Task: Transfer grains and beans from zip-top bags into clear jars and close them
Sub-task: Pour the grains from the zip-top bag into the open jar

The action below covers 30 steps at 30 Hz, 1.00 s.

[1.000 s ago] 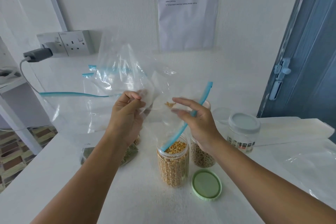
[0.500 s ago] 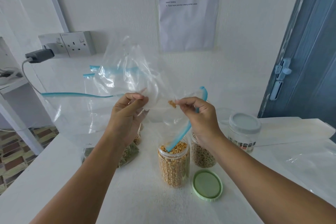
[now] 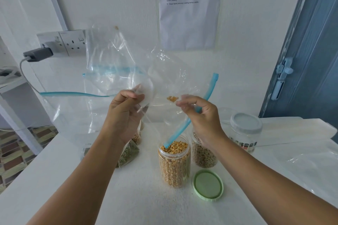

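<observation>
The nearly empty zip-top bag point(image 3: 164, 82) is held above the open jar point(image 3: 174, 162) of yellow grains, pinched by the left hand point(image 3: 126, 113) and the right hand point(image 3: 197, 115). A last cluster of grains point(image 3: 172, 98) is trapped in a fold. If shaken off-centre, these may be scattered over the worktop point(image 3: 128, 197), since only the blue zip strip point(image 3: 190, 115) reaches the jar mouth.

The right forearm hides part of the brown-bean jar point(image 3: 204, 157). The left wrist covers the top of the green-bean bag point(image 3: 128, 153). The wall notice point(image 3: 189, 7) is cut off above.
</observation>
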Motion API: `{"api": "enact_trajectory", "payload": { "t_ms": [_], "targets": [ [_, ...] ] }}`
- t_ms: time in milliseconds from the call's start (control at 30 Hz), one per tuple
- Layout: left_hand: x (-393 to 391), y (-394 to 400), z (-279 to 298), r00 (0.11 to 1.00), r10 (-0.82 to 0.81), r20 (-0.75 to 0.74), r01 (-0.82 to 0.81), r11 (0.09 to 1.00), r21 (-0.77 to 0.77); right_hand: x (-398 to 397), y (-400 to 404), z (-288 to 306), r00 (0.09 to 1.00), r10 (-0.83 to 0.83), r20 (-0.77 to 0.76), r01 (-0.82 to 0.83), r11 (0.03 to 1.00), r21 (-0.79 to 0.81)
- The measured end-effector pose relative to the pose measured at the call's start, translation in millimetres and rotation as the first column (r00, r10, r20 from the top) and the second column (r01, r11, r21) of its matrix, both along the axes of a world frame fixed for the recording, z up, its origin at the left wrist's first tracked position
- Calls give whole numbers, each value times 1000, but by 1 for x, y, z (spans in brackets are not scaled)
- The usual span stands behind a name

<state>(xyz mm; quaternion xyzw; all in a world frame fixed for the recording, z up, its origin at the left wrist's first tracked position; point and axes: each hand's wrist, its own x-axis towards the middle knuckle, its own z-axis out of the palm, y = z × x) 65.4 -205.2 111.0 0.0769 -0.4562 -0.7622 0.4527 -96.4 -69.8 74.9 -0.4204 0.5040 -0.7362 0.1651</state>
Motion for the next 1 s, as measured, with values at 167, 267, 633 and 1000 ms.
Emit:
{"api": "enact_trajectory", "payload": {
  "t_ms": [167, 267, 633, 1000],
  "targets": [
    [0, 0, 1, 1000, -7, 10, 7, 1000, -24, 4, 4, 2, 999, 40, 28, -39, 999, -14],
    [1, -1, 2, 1000, -23, 20, 23, 999, -31, 1, 3, 5, 999, 9, 35, -8, 999, -47],
    [2, -3, 0, 999, -21, 41, 21, 1000, -20, -2, 2, 3, 992, 126, -21, -127, 992, -22],
    [2, 4, -5, 995, -43, 87, 46, 998, -33, 5, -1, 1, 999, 52, 8, -51, 998, -36]
  ]
}}
